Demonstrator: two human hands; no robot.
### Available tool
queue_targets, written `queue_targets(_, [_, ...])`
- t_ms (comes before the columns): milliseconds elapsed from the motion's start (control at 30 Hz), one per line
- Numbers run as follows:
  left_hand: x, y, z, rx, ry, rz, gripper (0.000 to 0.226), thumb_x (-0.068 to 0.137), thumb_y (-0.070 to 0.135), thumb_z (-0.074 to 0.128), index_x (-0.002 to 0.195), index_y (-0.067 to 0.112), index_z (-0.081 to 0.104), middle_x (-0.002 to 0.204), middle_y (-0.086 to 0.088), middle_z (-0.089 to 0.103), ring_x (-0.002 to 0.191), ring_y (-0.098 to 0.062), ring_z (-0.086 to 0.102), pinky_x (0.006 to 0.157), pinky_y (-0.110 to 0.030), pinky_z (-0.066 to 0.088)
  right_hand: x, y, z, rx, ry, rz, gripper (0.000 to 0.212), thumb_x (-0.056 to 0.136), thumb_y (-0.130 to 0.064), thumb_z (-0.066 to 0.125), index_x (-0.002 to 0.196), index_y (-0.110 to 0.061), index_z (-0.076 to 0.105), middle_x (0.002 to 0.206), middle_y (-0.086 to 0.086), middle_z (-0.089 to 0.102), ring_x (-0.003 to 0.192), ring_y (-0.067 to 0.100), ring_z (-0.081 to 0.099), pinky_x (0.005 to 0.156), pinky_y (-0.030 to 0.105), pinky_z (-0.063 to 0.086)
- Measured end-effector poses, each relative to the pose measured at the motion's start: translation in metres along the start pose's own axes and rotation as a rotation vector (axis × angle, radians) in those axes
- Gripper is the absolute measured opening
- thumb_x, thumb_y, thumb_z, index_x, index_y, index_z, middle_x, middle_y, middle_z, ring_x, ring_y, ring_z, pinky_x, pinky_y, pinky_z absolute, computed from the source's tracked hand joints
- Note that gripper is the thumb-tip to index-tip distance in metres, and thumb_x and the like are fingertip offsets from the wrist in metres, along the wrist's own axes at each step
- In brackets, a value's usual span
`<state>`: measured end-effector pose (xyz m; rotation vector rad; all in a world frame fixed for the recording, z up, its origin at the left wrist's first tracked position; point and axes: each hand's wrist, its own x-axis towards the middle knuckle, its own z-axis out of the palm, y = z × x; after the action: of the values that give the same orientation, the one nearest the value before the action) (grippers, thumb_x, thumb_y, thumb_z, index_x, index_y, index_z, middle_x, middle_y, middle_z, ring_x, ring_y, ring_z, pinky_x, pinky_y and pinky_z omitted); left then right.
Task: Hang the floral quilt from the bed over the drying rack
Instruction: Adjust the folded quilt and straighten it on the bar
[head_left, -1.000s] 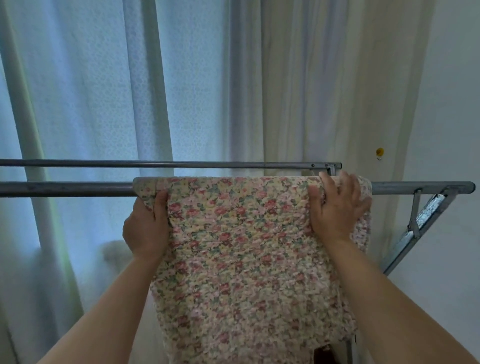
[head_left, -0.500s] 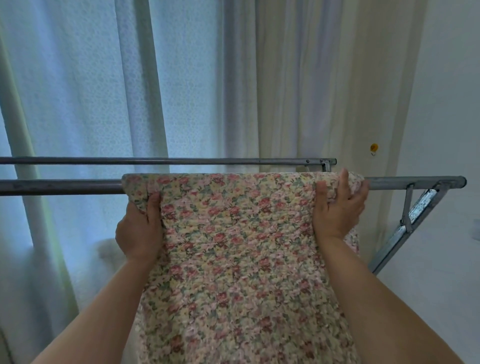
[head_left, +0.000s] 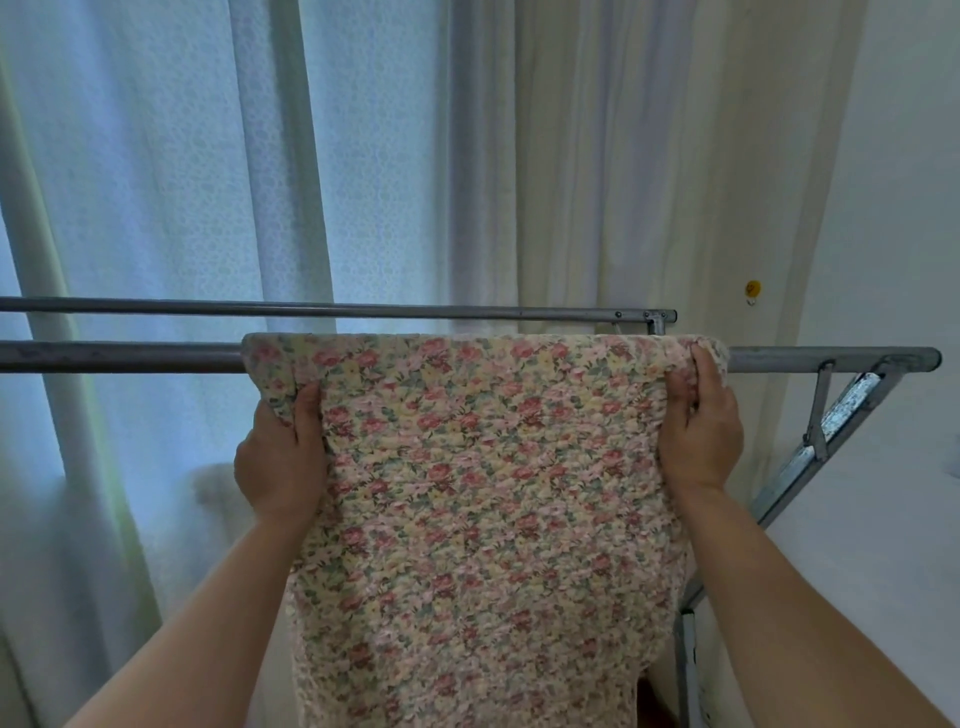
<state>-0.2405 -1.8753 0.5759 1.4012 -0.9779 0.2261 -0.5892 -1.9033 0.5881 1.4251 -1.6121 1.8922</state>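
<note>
The floral quilt (head_left: 483, 467), cream with small pink and red flowers, lies folded over the near grey bar of the drying rack (head_left: 119, 357) and hangs down in front of me. My left hand (head_left: 283, 457) grips the quilt's left edge just below the bar, thumb on the front. My right hand (head_left: 701, 431) grips the right edge, thumb on the front and fingers behind the cloth. The quilt's far side, behind the bar, is hidden.
A second, thinner rack bar (head_left: 332, 310) runs parallel behind the first. The rack's slanted metal leg (head_left: 831, 431) drops at the right beside a white wall (head_left: 898, 208). Pale curtains (head_left: 208, 156) hang close behind the rack.
My right hand has slid from flat on top of the quilt at the bar down to gripping its right edge. The quilt's top fold now lies smoother over the bar.
</note>
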Motion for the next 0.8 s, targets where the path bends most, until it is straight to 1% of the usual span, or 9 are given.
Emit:
queue_targets(67, [-0.005, -0.004, 0.001, 0.018, -0.013, -0.016, 0.060, 0.091, 0.053, 0.035, 0.099, -0.004, 0.053, 0.087, -0.028, 0.061, 0.080, -0.042, 0.057, 0.064, -0.038, 0.036, -0.006, 0.006, 0.000, 0.019, -0.006, -0.014, 0.040, 0.095, -0.026, 0.047, 0.134, -0.018, 0.045, 0.102, 0.025, 0.059, 0.085, 0.037, 0.057, 0.066, 0.035, 0.042])
queue_targets(233, [-0.020, -0.016, 0.004, 0.069, -0.041, -0.019, 0.061, 0.091, 0.052, 0.033, 0.100, -0.004, 0.053, 0.087, -0.028, 0.062, 0.079, -0.043, 0.058, 0.062, -0.037, 0.035, -0.019, 0.020, -0.001, 0.032, -0.041, -0.022, 0.039, 0.095, -0.021, 0.048, 0.134, -0.016, 0.045, 0.105, 0.024, 0.060, 0.087, 0.036, 0.058, 0.070, 0.039, 0.046])
queue_targets(333, [-0.026, -0.023, 0.008, 0.115, -0.073, -0.020, 0.064, 0.091, 0.054, 0.029, 0.103, -0.005, 0.053, 0.090, -0.029, 0.062, 0.081, -0.044, 0.058, 0.064, -0.038, 0.035, -0.026, 0.028, -0.003, 0.030, -0.094, -0.001, 0.039, 0.095, -0.021, 0.047, 0.134, -0.017, 0.045, 0.104, 0.023, 0.060, 0.088, 0.035, 0.058, 0.072, 0.038, 0.046])
queue_targets(433, [-0.036, -0.033, 0.010, 0.174, -0.100, -0.026, 0.069, 0.088, 0.058, 0.025, 0.101, -0.004, 0.053, 0.090, -0.029, 0.062, 0.082, -0.045, 0.058, 0.065, -0.041, 0.038, -0.036, 0.037, -0.004, 0.020, -0.161, 0.028, 0.040, 0.096, -0.023, 0.046, 0.135, -0.019, 0.044, 0.105, 0.022, 0.060, 0.089, 0.034, 0.058, 0.074, 0.037, 0.047])
queue_targets(500, [-0.045, -0.041, 0.010, 0.213, -0.123, -0.027, 0.071, 0.085, 0.060, 0.022, 0.097, -0.003, 0.053, 0.086, -0.028, 0.062, 0.080, -0.044, 0.058, 0.062, -0.040, 0.037, -0.046, 0.044, -0.004, -0.001, -0.212, 0.038, 0.040, 0.096, -0.024, 0.045, 0.136, -0.021, 0.043, 0.105, 0.021, 0.060, 0.089, 0.033, 0.058, 0.073, 0.036, 0.046])
queue_targets(600, [-0.062, -0.055, 0.009, 0.289, -0.167, -0.021, 0.070, 0.085, 0.059, 0.020, 0.090, -0.002, 0.054, 0.080, -0.027, 0.062, 0.073, -0.041, 0.059, 0.057, -0.036, 0.036, -0.065, 0.058, -0.004, -0.029, -0.293, 0.056, 0.039, 0.097, -0.029, 0.042, 0.136, -0.025, 0.042, 0.113, 0.017, 0.061, 0.093, 0.031, 0.060, 0.075, 0.035, 0.046])
queue_targets(700, [-0.076, -0.068, 0.010, 0.371, -0.243, -0.043, 0.064, 0.089, 0.056, 0.024, 0.095, 0.001, 0.056, 0.080, -0.024, 0.063, 0.074, -0.039, 0.060, 0.056, -0.034, 0.037, -0.083, 0.070, -0.007, -0.054, -0.358, 0.070, 0.039, 0.097, -0.031, 0.041, 0.136, -0.026, 0.042, 0.114, 0.014, 0.064, 0.090, 0.030, 0.062, 0.071, 0.036, 0.049])
queue_targets(800, [-0.085, -0.078, 0.011, 0.400, -0.305, -0.070, 0.062, 0.090, 0.056, 0.024, 0.099, 0.005, 0.057, 0.082, -0.022, 0.063, 0.077, -0.038, 0.061, 0.059, -0.036, 0.042, -0.092, 0.078, -0.009, -0.091, -0.401, 0.063, 0.039, 0.097, -0.030, 0.041, 0.135, -0.025, 0.043, 0.115, 0.012, 0.065, 0.089, 0.030, 0.064, 0.067, 0.035, 0.050])
